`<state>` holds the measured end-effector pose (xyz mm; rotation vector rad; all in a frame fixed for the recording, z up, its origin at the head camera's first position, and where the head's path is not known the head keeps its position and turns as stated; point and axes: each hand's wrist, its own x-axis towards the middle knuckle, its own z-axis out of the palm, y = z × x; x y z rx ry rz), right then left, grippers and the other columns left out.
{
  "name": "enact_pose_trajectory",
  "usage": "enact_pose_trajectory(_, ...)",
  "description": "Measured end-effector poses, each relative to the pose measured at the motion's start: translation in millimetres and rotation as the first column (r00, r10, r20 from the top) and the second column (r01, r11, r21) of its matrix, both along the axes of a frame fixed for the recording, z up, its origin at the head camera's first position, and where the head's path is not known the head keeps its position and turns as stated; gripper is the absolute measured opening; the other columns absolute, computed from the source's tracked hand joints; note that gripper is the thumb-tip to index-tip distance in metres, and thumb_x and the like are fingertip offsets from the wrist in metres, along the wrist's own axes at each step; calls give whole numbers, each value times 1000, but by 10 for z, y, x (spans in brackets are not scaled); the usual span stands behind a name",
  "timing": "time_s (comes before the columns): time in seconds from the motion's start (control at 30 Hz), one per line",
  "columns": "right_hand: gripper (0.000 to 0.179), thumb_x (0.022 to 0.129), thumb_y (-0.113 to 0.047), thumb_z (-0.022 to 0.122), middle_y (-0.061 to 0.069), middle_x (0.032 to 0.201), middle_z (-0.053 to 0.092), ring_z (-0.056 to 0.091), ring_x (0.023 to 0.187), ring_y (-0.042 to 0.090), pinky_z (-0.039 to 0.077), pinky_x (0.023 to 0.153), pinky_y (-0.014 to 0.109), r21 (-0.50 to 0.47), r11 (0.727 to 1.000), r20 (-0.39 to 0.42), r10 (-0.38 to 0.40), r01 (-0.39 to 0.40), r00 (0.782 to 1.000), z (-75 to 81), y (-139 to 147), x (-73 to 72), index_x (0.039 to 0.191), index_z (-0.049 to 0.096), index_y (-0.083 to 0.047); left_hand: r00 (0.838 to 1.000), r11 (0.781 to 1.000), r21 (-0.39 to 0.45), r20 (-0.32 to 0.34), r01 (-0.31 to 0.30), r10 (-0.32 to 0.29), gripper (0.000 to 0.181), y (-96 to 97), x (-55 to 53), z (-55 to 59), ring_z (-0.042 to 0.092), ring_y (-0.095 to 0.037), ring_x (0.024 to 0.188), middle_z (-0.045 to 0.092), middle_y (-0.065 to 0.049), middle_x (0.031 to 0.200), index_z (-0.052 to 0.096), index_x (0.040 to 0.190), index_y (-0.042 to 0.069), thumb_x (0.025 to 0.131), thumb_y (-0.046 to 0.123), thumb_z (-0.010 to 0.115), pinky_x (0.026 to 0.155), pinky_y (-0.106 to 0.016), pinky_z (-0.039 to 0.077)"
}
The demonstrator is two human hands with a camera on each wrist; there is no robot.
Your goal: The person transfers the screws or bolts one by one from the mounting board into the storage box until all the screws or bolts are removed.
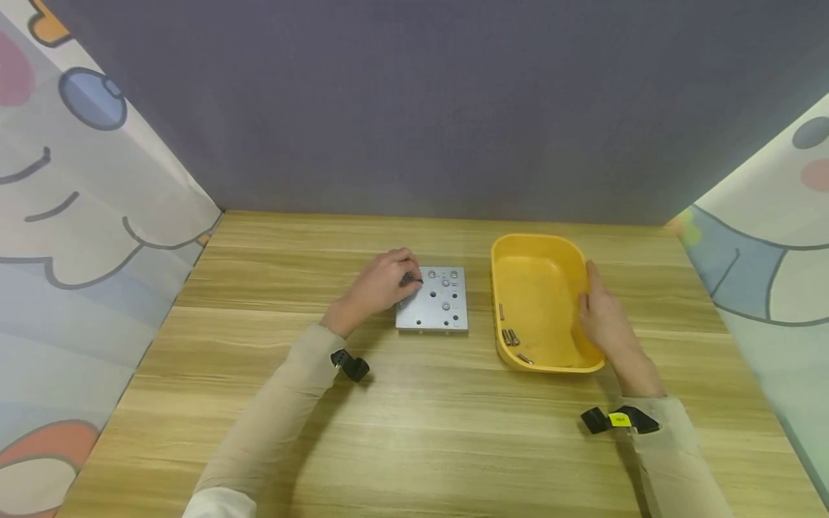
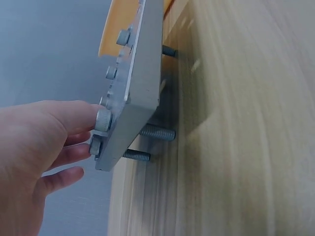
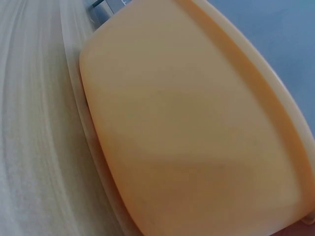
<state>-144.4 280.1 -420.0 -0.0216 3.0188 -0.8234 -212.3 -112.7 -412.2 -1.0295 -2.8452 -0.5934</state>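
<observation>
Nearest: pale sleeves (image 1: 680, 460) with black wrist cameras (image 1: 596, 420) strapped on, presumably for a close look along each hand. On the right strap, a yellow label (image 1: 619, 419); characters too small to read. Next, at right on the wooden table (image 1: 414, 446), a yellow tray (image 1: 540, 288), with loose screws (image 1: 511, 337) toward the near-left end, a handy spot beside the plate, by all appearances. Right hand (image 1: 606, 316) with fingers straight along the outer right wall, unclenched, perhaps as a steadying touch. Left of the tray and apart from it, near mid-table, a metal plate (image 1: 421, 313) with screw heads in several holes. Beneath, threaded shanks (image 2: 157, 132), seemingly the reason for the raised position. Small marks beside some holes; not legible. Left hand (image 1: 382, 284) over the far-left part, thumb and curled fingers pinching one screw head (image 2: 103, 120), probably for fine control. Farthest: a plain dark panel (image 1: 440, 108) between cartoon-printed sheets (image 1: 78, 216); no brand discernible.
</observation>
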Motion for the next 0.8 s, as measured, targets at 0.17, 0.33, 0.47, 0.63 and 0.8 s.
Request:
enact_pose_trajectory(0.17, 62, 107, -4, 35, 51, 140, 38, 51, 116, 66, 44, 97, 73, 1, 1000, -4, -3, 3, 1000, 18, -17, 8, 159, 6, 11, 1000, 1000, 15, -14, -1, 1, 14, 10, 7, -4, 65, -25, 109, 68, -7, 115, 77, 102, 6, 95, 18, 76, 103, -39, 52)
enact_pose_trajectory(0.33, 61, 107, -4, 35, 51, 139, 39, 51, 116, 66, 44, 98, 73, 5, 1000, -8, -6, 6, 1000, 25, -29, 17, 159, 7, 12, 1000, 1000, 5, -18, -11, 11, 13, 29, 11, -7, 65, -25, 111, 69, -7, 117, 77, 101, 5, 96, 17, 75, 104, -39, 52)
enact_pose_trajectory(0.47, 62, 107, -4, 35, 51, 141, 37, 49, 119, 67, 43, 100, 73, 5, 1000, -1, -4, 4, 1000, 26, -22, 16, 159, 6, 12, 1000, 1000, 3, -19, -12, 12, 12, 41, 4, -21, 65, -25, 111, 69, -8, 117, 77, 100, 5, 95, 16, 75, 105, -39, 52)
enact_pose_trajectory(0.63, 62, 108, -6, 35, 50, 145, 34, 48, 119, 67, 42, 99, 73, -8, 1000, 11, -4, 4, 1000, 32, -12, 11, 159, 5, 11, 1000, 1000, 18, -26, -12, 12, 12, 41, -1, -39, 66, -26, 111, 71, -8, 116, 77, 99, 6, 94, 16, 76, 106, -41, 52)
enact_pose_trajectory(0.8, 62, 107, -4, 35, 49, 146, 32, 47, 122, 66, 41, 102, 74, -8, 1000, -7, 1, -1, 1000, 18, -16, 10, 159, 6, 12, 999, 1000, 13, -42, -19, 20, 12, 33, -15, -68, 66, -26, 109, 73, -7, 112, 78, 99, 7, 94, 18, 75, 104, -42, 52)
